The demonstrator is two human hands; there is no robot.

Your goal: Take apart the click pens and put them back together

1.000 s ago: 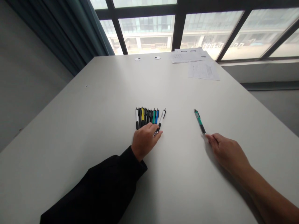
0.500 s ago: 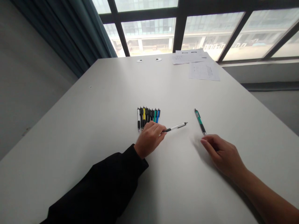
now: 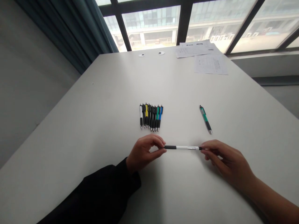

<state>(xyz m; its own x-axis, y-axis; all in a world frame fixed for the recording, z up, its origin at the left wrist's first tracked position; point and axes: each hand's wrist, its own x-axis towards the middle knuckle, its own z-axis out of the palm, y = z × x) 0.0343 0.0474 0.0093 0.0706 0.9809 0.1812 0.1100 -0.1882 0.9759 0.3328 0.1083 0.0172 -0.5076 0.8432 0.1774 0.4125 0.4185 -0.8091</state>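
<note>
A white pen point(image 3: 182, 147) with a black grip lies level between my two hands. My left hand point(image 3: 147, 151) pinches its tip end by the black grip. At the other end, the thumb and fingers of my right hand point(image 3: 226, 160) are closed on the clicker. Just beyond my left hand, several pens point(image 3: 151, 118) lie side by side in a row, with white, black, yellow, green and blue barrels. A single green pen point(image 3: 205, 119) rests apart on the table, beyond my right hand.
The white table point(image 3: 105, 112) stretches to the window. Loose printed papers point(image 3: 210, 63) lie at its far right corner. Two small white oval pieces point(image 3: 161, 53) are near the far edge. A dark curtain point(image 3: 77, 34) hangs at the left.
My left hand has drawn the white pen back from the row, turning it level. My right hand, empty before, has closed on its clicker end. The view has shifted slightly.
</note>
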